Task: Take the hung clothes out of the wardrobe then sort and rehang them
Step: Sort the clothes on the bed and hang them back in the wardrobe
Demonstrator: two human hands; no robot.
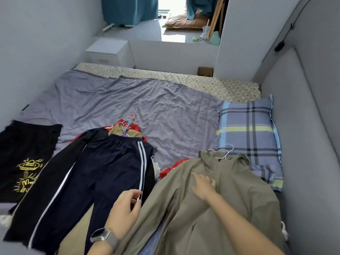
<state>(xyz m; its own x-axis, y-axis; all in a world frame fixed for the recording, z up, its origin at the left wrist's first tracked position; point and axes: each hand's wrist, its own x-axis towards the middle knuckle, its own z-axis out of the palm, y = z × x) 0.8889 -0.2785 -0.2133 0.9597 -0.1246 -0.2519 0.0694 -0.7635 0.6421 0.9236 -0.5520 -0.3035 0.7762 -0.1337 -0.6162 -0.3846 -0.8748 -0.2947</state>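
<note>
An olive-green garment [220, 214] lies spread on the bed at the near right, with a white hanger [223, 151] at its collar. My right hand [203, 186] rests flat on its chest, fingers straight. My left hand [125, 207], with a watch on the wrist, hovers at the garment's left edge beside navy track pants [103, 173] with white side stripes; its fingers are loosely curled and I cannot tell if they pinch cloth. Behind the pants lies a pile of clothes on coloured hangers [128, 124]. A black garment with a yellow print [25, 159] lies at the far left.
The bed has a crumpled lilac sheet [147, 103]. A plaid pillow [248, 133] sits at the right against a grey padded headboard [303, 144]. A white bedside cabinet [108, 52] and a raised platform with curtains stand beyond the bed.
</note>
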